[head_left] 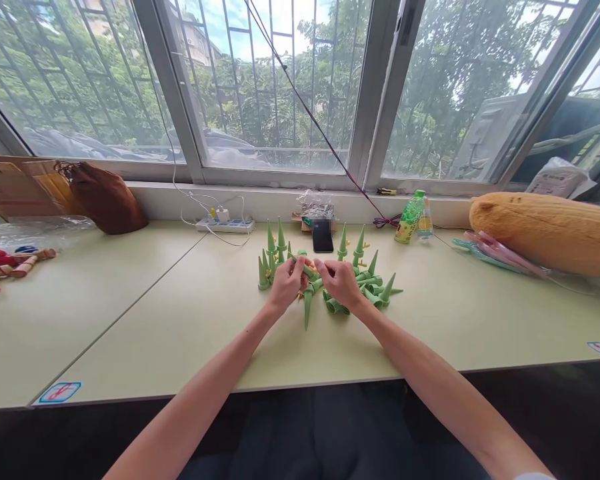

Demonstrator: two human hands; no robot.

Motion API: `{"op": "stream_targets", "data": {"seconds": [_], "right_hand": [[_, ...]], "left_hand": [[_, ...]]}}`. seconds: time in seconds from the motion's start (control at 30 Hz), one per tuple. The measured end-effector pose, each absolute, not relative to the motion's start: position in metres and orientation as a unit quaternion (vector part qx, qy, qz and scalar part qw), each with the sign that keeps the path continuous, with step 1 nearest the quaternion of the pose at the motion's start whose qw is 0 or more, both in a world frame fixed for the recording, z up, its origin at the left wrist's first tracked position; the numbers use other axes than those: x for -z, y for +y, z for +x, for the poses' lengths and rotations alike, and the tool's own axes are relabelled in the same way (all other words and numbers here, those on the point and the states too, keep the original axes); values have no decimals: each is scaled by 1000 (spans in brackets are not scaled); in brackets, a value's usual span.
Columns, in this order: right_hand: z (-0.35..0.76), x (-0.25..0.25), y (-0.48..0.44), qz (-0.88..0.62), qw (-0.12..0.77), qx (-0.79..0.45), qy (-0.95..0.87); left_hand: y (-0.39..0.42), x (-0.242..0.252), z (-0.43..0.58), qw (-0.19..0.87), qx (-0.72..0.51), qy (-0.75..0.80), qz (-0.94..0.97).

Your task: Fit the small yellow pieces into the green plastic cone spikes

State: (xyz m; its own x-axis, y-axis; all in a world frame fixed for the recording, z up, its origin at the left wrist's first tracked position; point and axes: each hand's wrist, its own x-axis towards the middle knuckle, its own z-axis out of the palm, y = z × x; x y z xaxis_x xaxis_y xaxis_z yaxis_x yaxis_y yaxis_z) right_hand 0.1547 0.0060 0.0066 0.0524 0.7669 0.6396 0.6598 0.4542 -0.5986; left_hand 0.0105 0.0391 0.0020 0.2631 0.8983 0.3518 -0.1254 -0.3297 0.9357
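My left hand point(287, 283) is closed around a green plastic plant-watering spike point(308, 271), held just above the table. My right hand point(339, 280) meets it from the other side, thumb and fingers pinched by a small yellow part; what they grip is mostly hidden. Below my hands, one green spike point(307, 311) lies with its tip towards me. Upright spikes point(270, 239) stand beyond my left hand, and more upright spikes point(361, 240), some with yellow valves, stand beyond my right. Loose green pieces point(336, 307) lie in a heap beside my right hand.
Behind the spikes lie a dark phone point(323, 237) and crumpled clear plastic point(316, 203). A power strip point(225, 225) with cables is at back left; bottles point(411, 217) and a tan plush point(550, 230) are rightward. Wooden toys point(17, 267) and a brown bag point(107, 200) sit left.
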Motion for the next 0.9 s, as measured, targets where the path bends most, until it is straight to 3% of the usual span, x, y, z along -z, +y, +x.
{"op": "stream_targets", "data": {"seconds": [0.4,0.9], "right_hand": [[150,-5,-1,-464,486,-82,-736],[153,-2,2,-466,479,-70,-741]], "left_hand": [[30,-6,6,223,-519,306,766],[32,-2,3,220,-475,264,810]]}}
